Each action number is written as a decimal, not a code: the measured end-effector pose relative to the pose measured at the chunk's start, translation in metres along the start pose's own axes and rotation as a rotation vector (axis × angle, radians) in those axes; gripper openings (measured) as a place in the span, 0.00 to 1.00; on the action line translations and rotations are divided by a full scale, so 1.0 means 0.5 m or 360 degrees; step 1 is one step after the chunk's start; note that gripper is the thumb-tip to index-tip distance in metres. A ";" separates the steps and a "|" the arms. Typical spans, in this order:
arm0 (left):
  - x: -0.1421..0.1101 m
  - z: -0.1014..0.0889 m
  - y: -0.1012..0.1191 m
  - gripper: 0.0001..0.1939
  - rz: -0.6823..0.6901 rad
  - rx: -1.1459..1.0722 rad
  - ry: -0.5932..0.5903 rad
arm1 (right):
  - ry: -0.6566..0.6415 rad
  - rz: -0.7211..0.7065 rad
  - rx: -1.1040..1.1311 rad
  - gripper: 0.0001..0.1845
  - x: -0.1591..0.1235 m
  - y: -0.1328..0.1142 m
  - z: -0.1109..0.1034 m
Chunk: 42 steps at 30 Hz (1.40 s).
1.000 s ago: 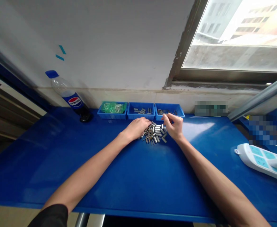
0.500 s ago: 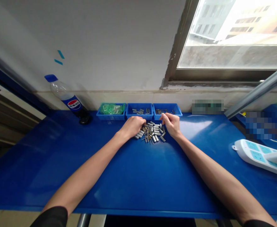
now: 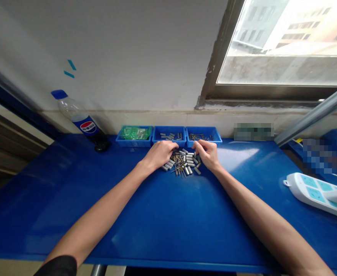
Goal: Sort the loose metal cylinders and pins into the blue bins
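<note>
My left hand (image 3: 160, 154) is closed with its fingertips pinched together at the left side of a small pile. On the opposite side, my right hand (image 3: 208, 154) is also closed, thumb against curled fingers. Whatever either pinch holds is hidden or too small to name. Between the hands lie brass-and-grey screw-like pins (image 3: 179, 164) and short silver metal cylinders (image 3: 190, 160). Just behind, a middle blue bin (image 3: 168, 129) contains several such cylinders, and a right blue bin (image 3: 203, 129) has thin pins in it.
A left blue bin (image 3: 134, 143) holds green-tinted plastic packets. A cola bottle (image 3: 88, 126) stands upside down against the wall at left. On the right of the blue table (image 3: 157, 218) lies a white power strip (image 3: 315, 191). A metal post (image 3: 309, 115) slants at the right.
Both hands stay by the pile, closed. My right hand has shifted slightly down and left; my left fingers have moved only a little. The view has tilted slightly.
</note>
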State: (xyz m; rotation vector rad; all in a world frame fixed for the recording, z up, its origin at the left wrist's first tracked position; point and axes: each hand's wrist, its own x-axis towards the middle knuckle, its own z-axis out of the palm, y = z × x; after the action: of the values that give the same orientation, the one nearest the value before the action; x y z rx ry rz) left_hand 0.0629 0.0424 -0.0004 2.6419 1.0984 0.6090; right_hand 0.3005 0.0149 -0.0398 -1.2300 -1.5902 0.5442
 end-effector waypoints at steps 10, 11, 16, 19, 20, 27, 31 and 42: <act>0.004 -0.018 0.028 0.20 -0.0015 -0.0714 0.0232 | -0.0252 -0.0227 -0.0323 0.14 -0.010 -0.018 0.008; 0.005 -0.019 0.029 0.19 -0.0046 -0.0765 0.0257 | -0.0284 -0.0268 -0.0360 0.14 -0.012 -0.019 0.009; 0.008 -0.019 0.023 0.07 -0.0294 -0.1190 0.0286 | -0.0341 -0.0469 -0.0494 0.15 -0.018 -0.017 0.014; 0.008 -0.021 0.022 0.07 -0.0399 -0.1309 0.0299 | -0.0382 -0.0498 -0.0540 0.14 -0.019 -0.016 0.017; 0.008 -0.021 0.022 0.10 -0.0410 -0.1309 0.0309 | -0.0382 -0.0500 -0.0562 0.14 -0.019 -0.016 0.019; 0.008 -0.026 0.023 0.12 -0.0391 -0.1269 0.0213 | -0.0350 -0.0578 -0.0764 0.18 -0.018 -0.011 0.022; 0.007 -0.026 0.019 0.10 -0.0405 -0.1262 0.0155 | -0.0312 -0.0584 -0.0757 0.18 -0.019 -0.011 0.020; -0.001 -0.028 -0.004 0.10 -0.0220 -0.0547 0.0036 | 0.0255 -0.0347 -0.0630 0.18 -0.016 0.001 0.021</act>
State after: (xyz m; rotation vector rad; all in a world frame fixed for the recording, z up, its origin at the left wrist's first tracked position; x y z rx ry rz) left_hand 0.0549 0.0440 0.0113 2.2533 1.0633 0.7274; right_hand 0.2909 0.0103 -0.0476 -1.3267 -1.7157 -0.0125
